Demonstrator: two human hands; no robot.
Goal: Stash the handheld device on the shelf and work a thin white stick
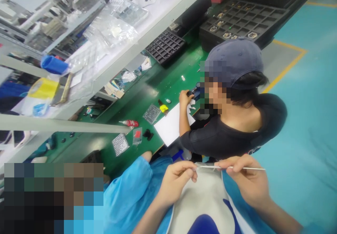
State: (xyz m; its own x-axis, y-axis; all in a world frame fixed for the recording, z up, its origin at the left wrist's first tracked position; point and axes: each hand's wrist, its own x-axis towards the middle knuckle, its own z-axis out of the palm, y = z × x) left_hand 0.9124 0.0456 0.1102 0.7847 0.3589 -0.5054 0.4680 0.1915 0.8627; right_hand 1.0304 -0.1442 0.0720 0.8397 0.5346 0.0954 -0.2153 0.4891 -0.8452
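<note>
- One thin white stick (231, 168) lies level low in the view, above the wearer's lap, its right end poking free past the right hand.
- The left hand (176, 179) pinches the stick's left end, thumb and fingers closed together on it.
- The right hand (246, 177) grips the stick further along, fingers curled and clamped over it.
- Under both hands sits a grey-and-blue garment (207, 206); a light blue sleeve (131, 195) lies to the left of it.
- One co-worker in a dark cap (234, 62) and black shirt sits just beyond the hands, leaning on the green workbench (147, 97); one hand of that person (185, 97) is closed on a small dark item, too blurred to name.
- On the bench: one white sheet (171, 125) under the co-worker's forearm, one yellow-and-black tool (163, 108), one red-and-white tube (130, 123), three small flat packets (137, 135).
- Two black compartment trays (165, 46) show further up the bench, the larger holding a few round metal parts.
- A white shelf (126, 51) crosses above the bench, carrying one blue cylinder (54, 64), one yellow tape roll (43, 88) and clear plastic bags, and hides part of the bench.
</note>
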